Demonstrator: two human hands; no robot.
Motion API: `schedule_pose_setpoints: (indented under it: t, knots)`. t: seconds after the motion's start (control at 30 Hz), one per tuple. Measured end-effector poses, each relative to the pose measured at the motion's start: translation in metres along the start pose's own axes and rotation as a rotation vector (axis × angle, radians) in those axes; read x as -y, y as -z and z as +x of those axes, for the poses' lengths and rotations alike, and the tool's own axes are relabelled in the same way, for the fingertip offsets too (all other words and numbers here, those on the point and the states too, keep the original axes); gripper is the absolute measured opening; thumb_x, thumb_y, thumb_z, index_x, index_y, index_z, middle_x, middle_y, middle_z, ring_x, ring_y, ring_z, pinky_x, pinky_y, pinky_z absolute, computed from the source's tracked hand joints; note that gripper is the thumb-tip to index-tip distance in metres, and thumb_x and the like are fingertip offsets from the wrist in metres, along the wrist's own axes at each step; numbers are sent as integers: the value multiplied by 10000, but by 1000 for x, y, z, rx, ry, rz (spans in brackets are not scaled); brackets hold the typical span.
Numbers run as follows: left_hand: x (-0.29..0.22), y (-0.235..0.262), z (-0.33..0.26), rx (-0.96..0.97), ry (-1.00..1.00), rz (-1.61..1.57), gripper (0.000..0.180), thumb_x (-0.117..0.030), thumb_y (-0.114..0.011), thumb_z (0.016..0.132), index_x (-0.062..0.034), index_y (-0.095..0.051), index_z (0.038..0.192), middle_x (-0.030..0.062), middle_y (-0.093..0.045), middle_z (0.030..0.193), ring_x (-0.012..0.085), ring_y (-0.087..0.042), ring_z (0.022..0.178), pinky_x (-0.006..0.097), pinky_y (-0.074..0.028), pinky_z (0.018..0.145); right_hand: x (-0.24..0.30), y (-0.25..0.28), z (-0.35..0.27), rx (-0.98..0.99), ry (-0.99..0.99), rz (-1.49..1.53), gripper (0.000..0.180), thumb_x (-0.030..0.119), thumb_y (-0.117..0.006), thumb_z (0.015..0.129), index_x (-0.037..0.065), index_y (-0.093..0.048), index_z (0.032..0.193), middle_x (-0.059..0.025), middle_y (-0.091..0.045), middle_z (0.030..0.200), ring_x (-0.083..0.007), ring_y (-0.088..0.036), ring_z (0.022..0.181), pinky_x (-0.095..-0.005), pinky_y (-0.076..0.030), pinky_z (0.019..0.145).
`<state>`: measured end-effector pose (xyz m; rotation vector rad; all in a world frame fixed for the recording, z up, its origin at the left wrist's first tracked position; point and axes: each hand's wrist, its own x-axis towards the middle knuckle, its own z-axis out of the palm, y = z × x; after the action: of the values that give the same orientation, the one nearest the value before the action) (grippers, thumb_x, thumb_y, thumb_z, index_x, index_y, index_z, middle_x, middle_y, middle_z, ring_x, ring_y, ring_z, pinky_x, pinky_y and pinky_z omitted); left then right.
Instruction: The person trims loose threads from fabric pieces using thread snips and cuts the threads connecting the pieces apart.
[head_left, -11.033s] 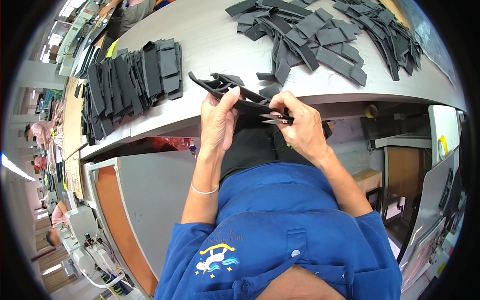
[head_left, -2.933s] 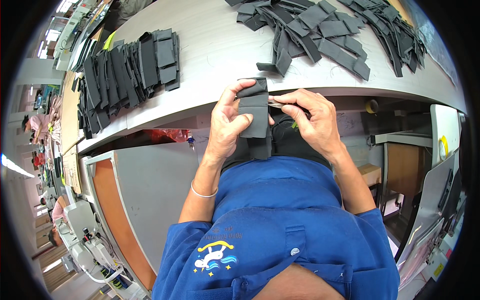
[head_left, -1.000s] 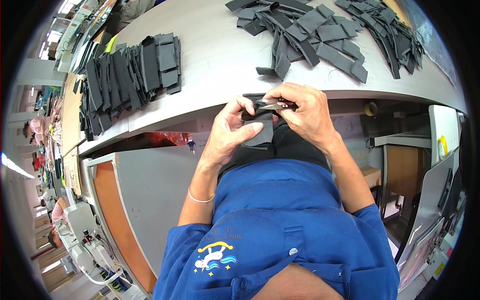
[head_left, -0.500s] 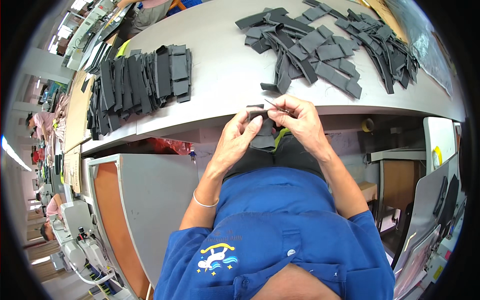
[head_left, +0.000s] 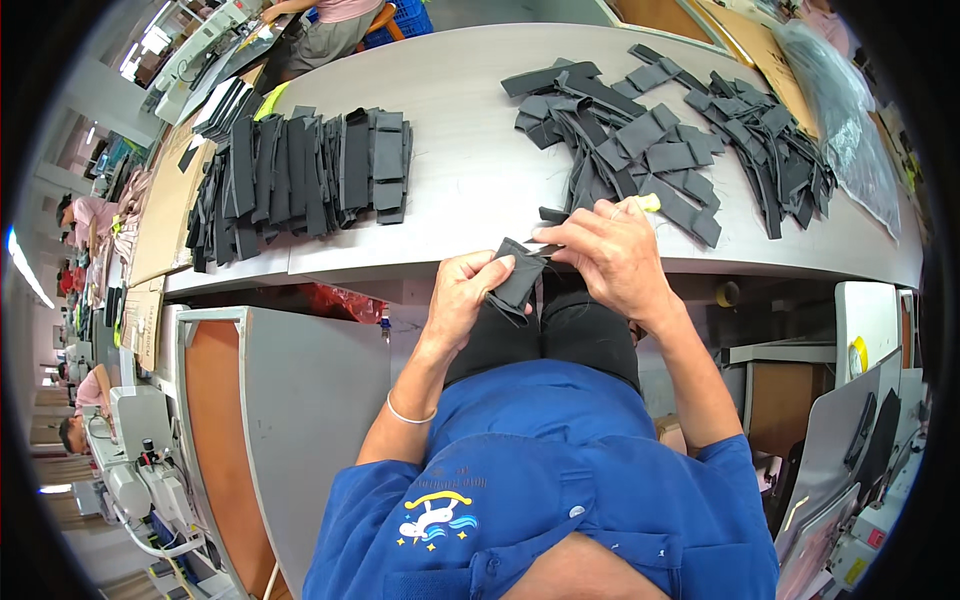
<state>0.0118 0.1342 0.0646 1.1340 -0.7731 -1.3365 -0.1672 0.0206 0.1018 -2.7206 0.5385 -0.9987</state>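
My left hand (head_left: 462, 298) pinches a folded dark grey fabric piece (head_left: 515, 288) between thumb and fingers, just off the table's near edge. My right hand (head_left: 612, 252) is closed around small thread snips (head_left: 543, 250), whose metal blades touch or nearly touch the top corner of the fabric. A yellow-green end of the snips sticks out behind the right hand's fingers. Whether the blades are apart cannot be made out. Beyond the right hand lies a loose heap of similar grey fabric strips (head_left: 640, 135).
A neat row of stacked grey strips (head_left: 300, 170) sits on the pale table (head_left: 460, 120) at left. A second strip heap (head_left: 770, 140) and clear plastic sheeting (head_left: 850, 130) lie at right. Below the table stands a grey cabinet panel (head_left: 310, 420). Other people work at far left.
My right hand has turned, swinging the yellow-green end of the snips from below the hand to above it. The fabric piece is tilted and the blades now reach its corner. The view has shifted slightly.
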Motion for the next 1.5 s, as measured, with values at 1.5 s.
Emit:
schedule_pose_setpoints:
  t: [1.5]
  knots:
    - [-25,-15,60,-260,-172,-44,246,-131,-510,946,85,-624,918,149,-671,783,200,-676,636,254,-544,592,-17,-40,25,-277,-299,-27,253,66,-697,750,113,-686,998,-22,-612,751,-226,-527,639,-339,-378,598]
